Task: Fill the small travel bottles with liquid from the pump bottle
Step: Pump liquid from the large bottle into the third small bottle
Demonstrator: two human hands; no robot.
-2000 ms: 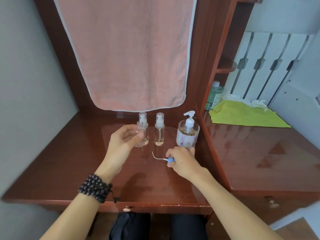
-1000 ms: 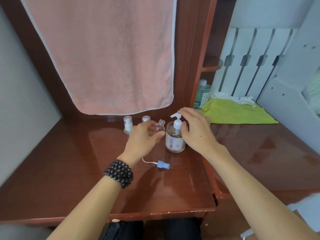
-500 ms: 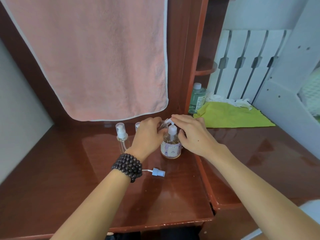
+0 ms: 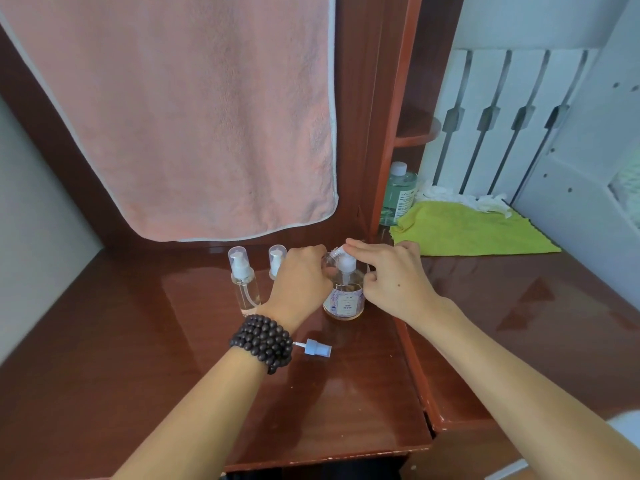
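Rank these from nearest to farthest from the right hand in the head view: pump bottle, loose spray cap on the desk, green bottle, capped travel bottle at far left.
Measured from the right hand:
1. Pump bottle: directly under its fingers, touching.
2. Loose spray cap: on the desk, nearer the camera, to the left.
3. Green bottle and capped travel bottle: behind right, and far left; too close to call.

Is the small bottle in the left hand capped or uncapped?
Uncapped: the small bottle in the left hand shows a bare neck, and a blue spray cap lies on the desk.
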